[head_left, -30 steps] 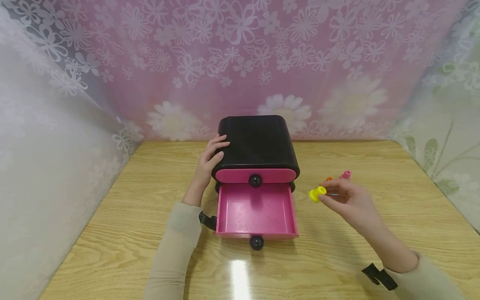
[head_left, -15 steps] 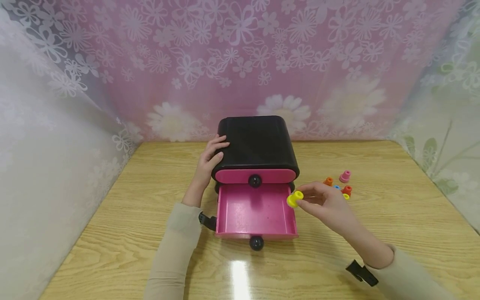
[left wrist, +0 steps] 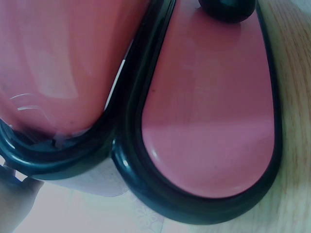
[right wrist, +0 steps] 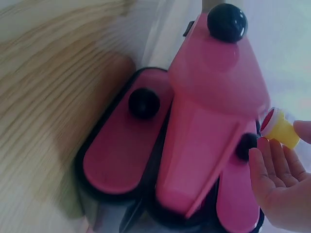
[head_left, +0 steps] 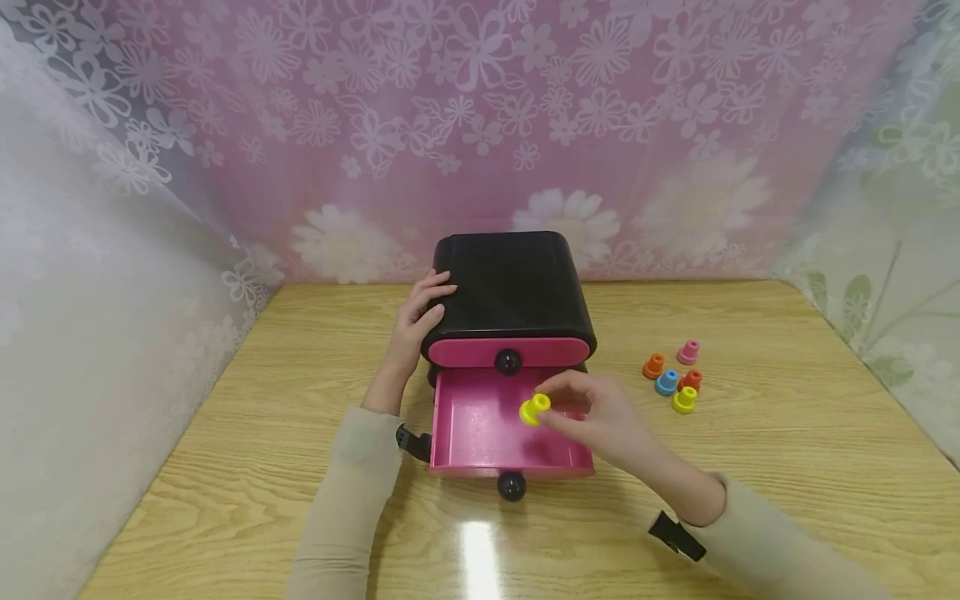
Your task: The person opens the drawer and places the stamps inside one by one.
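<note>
A small yellow flanged peg [head_left: 535, 409] is pinched between the thumb and fingers of my right hand [head_left: 606, 418]. It hangs above the pulled-out pink drawer [head_left: 480, 425] of a black cabinet [head_left: 517, 279]. The right wrist view shows the yellow peg [right wrist: 283, 130] at the fingertips, beside the drawer front. My left hand [head_left: 416, 325] rests on the cabinet's upper left side, its fingers lying over the top edge. Only a bit of the left hand [left wrist: 17, 201] shows in the left wrist view, where the bottom drawer [left wrist: 209, 111] is pushed in.
Several similar pegs stand on the wooden table right of the cabinet: pink [head_left: 688, 352], orange [head_left: 654, 366], blue [head_left: 667, 382], red [head_left: 691, 381] and yellow [head_left: 684, 400]. A pushed-in pink drawer [head_left: 465, 352] with a black knob sits above the open one. Floral cloth surrounds the table.
My right hand has carried the yellow peg leftward from beside the cabinet to over the open drawer, uncovering the pegs on the table. The left hand stays on the cabinet.
</note>
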`<state>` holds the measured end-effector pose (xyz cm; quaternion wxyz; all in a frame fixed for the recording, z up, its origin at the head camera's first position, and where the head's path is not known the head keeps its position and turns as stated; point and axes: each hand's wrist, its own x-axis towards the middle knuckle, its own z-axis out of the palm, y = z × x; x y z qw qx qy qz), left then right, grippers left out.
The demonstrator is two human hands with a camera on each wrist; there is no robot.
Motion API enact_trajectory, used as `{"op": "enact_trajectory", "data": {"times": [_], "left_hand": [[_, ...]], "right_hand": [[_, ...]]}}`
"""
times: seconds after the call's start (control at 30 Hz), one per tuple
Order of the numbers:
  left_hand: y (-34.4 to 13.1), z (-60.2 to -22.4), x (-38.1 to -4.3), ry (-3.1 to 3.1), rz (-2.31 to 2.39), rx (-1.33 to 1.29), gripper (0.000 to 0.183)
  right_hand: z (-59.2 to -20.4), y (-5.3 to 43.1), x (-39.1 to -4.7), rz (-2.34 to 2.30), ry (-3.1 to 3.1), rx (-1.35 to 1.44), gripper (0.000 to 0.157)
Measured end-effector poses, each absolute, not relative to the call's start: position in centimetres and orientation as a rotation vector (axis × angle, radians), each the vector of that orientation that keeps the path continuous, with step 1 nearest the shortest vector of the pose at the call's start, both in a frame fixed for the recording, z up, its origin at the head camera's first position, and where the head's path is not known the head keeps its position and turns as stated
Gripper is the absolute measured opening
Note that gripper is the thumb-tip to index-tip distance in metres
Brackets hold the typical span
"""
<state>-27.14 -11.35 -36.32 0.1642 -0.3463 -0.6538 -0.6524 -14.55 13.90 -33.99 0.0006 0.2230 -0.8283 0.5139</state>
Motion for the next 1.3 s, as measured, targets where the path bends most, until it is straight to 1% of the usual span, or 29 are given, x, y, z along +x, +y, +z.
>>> {"op": "enact_trajectory", "data": {"times": [0.07, 0.23, 0.47, 1.0, 1.3], "left_hand": [[-11.4, -36.4, -27.2, -1.863, -1.861, -0.987, 0.040], [-11.2, -35.4, -26.2, -1.873, -1.868, -0.980, 0.031], [-10.9, -34.2, -24.9, -1.882, -1.838, -0.972, 0.031], [-10.8, -34.1, -24.9, -1.899, -1.821, -0.987, 0.031], [-10.8, -34.1, -24.9, -1.907, -1.821, -0.970, 0.031]], "right_hand": [[-34.0, 13.2, -14.5, 1.626, -2.602, 0.705, 0.024], [-34.4, 11.6, -14.4, 1.669, -2.571, 0.751, 0.022], [-35.1, 10.0, -14.4, 1.619, -2.540, 0.849, 0.019], [-36.0, 7.6, -15.4, 1.291, -2.618, 0.972, 0.016], [-36.1, 7.1, -15.7, 1.221, -2.722, 1.016, 0.016]]}}
